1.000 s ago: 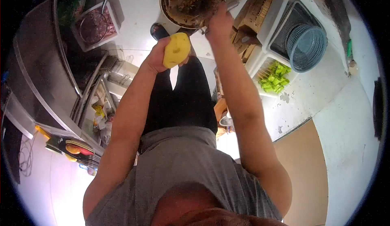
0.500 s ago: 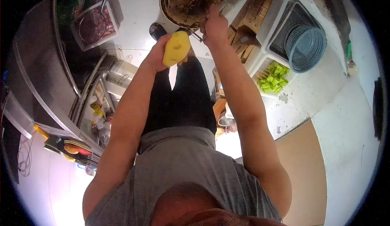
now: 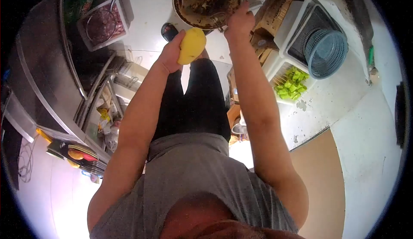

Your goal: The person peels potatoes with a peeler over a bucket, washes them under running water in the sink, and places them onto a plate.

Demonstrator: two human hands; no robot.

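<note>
My left hand (image 3: 173, 54) is wrapped around a peeled yellow potato (image 3: 192, 46), which is smooth with a few small marks. To its right, my right hand (image 3: 240, 23) is closed around what looks like a peeler (image 3: 220, 22). Its metal end points towards the potato but stands apart from it, and a pale handle end sticks out past the fingers. Just beyond both hands is a round pan (image 3: 206, 2) with brown, dirty-looking contents or residue. My right hand is close to the pan's right rim.
At the left a white tub (image 3: 123, 26) holds reddish pieces and a wire strainer (image 3: 101, 26). Cardboard boxes (image 3: 273, 13), a blue-grey basket (image 3: 327, 54) and a container of skewered green vegetables (image 3: 291, 84) stand at the right. Metal shelving (image 3: 107, 93) runs along my left.
My right hand has moved a little right, with the peeler farther from the potato. The potato has been turned in my left hand, and the hollow mark on its face is gone from sight.
</note>
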